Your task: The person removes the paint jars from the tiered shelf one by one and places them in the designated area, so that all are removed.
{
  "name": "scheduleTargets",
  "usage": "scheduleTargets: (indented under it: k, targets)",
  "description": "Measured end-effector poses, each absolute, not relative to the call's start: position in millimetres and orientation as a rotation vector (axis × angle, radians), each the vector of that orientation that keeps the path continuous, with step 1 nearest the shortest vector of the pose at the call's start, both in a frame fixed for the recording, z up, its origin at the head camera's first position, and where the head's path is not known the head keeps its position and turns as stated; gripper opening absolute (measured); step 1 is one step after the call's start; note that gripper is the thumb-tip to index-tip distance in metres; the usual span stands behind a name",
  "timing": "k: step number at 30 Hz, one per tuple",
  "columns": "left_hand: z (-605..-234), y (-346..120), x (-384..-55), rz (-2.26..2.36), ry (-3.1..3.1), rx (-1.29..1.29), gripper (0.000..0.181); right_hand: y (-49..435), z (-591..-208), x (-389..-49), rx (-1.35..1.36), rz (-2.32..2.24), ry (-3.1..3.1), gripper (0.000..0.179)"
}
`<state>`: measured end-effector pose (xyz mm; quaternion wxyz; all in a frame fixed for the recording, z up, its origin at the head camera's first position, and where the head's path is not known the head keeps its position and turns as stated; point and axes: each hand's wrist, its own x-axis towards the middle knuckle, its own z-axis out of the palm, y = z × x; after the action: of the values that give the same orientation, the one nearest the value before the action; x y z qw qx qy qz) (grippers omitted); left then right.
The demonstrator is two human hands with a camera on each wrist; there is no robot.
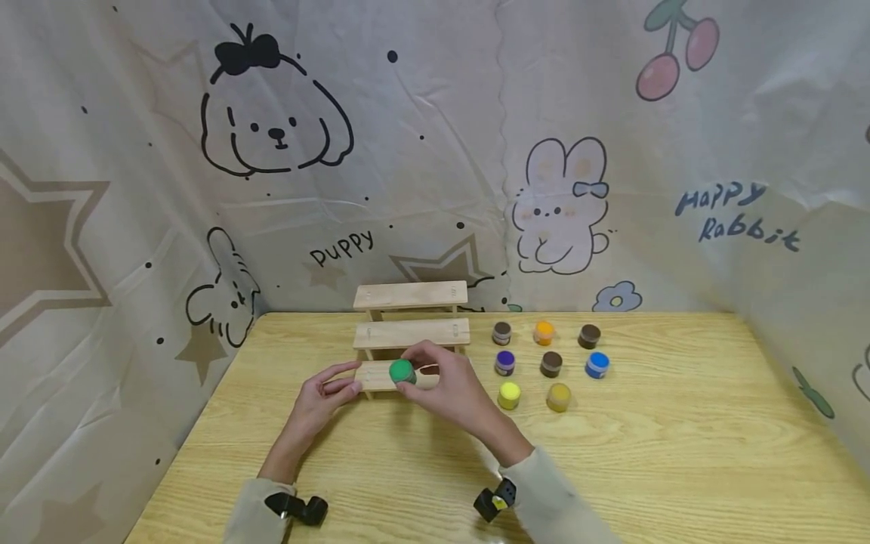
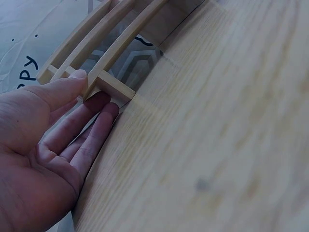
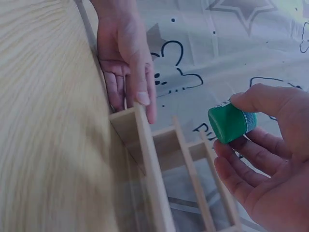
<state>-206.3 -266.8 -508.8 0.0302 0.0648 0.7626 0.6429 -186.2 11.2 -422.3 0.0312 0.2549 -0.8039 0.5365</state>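
A small green paint jar (image 1: 402, 371) is pinched between the thumb and fingers of my right hand (image 1: 454, 387), above the lowest step of a three-tier wooden display stand (image 1: 411, 332). The right wrist view shows the jar (image 3: 229, 122) tilted and apart from the stand. My left hand (image 1: 314, 408) grips the left end of that lowest step. In the left wrist view, the thumb of this hand (image 2: 53, 130) lies on top of the step's end and the fingertips sit under it. My right hand hides part of the step in the head view.
Right of the stand, several paint jars stand in loose rows: dark ones (image 1: 551, 364), an orange one (image 1: 544, 332), a purple one (image 1: 505, 363), a blue one (image 1: 597, 365) and two yellowish ones (image 1: 509, 395). A printed curtain (image 1: 435, 174) borders the wooden table (image 1: 680, 453).
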Motion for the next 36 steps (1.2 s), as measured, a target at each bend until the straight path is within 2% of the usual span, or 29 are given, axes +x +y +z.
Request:
scheduleTargets:
  k: [14,36]
  targets:
    - [-510,-268,-203,1.975,2.36,0.204,0.046,57,-407,-166,0.839,1.552,-2.46,0.03]
    - [-507,-267,-207,1.973,2.357,0.198,0.046,179,-417,-154,0.557,1.344,-2.585,0.032]
